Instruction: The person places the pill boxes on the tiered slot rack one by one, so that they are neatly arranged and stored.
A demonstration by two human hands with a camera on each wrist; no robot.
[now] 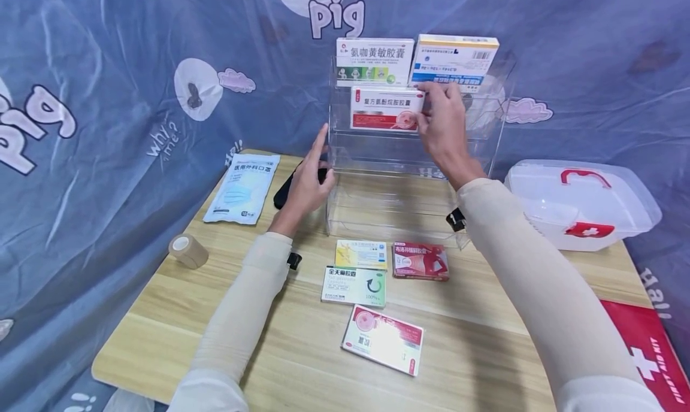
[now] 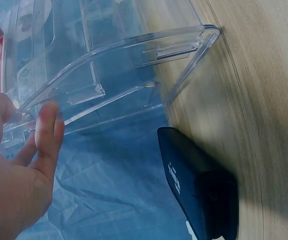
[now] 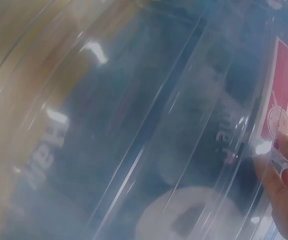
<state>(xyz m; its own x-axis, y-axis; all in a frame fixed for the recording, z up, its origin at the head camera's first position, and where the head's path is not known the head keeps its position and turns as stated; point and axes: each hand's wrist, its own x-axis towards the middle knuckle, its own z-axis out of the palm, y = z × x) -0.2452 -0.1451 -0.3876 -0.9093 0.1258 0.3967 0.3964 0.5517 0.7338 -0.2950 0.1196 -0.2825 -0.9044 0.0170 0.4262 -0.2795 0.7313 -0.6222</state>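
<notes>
My right hand (image 1: 444, 121) pinches the right end of a white-and-red medicine box (image 1: 380, 108), which stands in an upper tier of a clear tiered rack (image 1: 393, 193). In the right wrist view, thumb and fingers are at the edge of that box (image 3: 283, 95). My left hand (image 1: 307, 187) touches the left side of the rack, index finger straight and pointing up. The left wrist view has its fingers against the clear side panel (image 2: 124, 47). Behind the held box, a white-and-green box (image 1: 374, 61) and a white-and-blue box (image 1: 453, 61) stand in the top tier.
Before the rack lie a yellow-and-white box (image 1: 361, 254), a red box (image 1: 420, 260), a green-and-white box (image 1: 354, 286) and a red-and-white box (image 1: 383, 340). Left are a mask packet (image 1: 242, 189), tan roll (image 1: 188, 251) and black case (image 2: 198, 185); right, a clear-lidded bin (image 1: 582, 202) and red first-aid pouch (image 1: 641, 346).
</notes>
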